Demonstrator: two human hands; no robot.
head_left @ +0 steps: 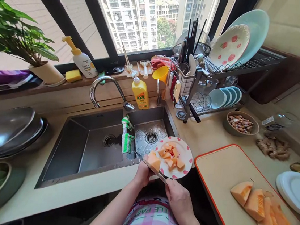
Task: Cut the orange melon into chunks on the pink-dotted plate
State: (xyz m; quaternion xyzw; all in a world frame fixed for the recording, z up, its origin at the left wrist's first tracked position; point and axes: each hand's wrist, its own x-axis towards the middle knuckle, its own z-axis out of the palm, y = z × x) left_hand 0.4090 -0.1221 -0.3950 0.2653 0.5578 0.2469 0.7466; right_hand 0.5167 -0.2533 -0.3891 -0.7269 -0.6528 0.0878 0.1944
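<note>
In front of my body, my left hand (142,173) grips a piece of orange-fleshed melon (154,161) just over the left edge of a plate. My right hand (180,200) is closed round the handle end of a knife (162,178). Its blade points up and left, against or very close to the melon piece; exact contact is unclear. Cut chunks of melon (170,161) lie on the white plate (188,153) with pink spots, which overlaps the sink's right front corner. Several larger melon wedges (257,206) rest on the red-edged cutting board (219,168) at right.
A double sink (105,121) has a green-striped cloth (127,142) over its divider and a faucet (110,80) behind. A yellow soap bottle (140,96) and dish rack (191,95) stand at the back. Pans (5,131) sit left; a bowl (229,126) and white plates (297,192) right.
</note>
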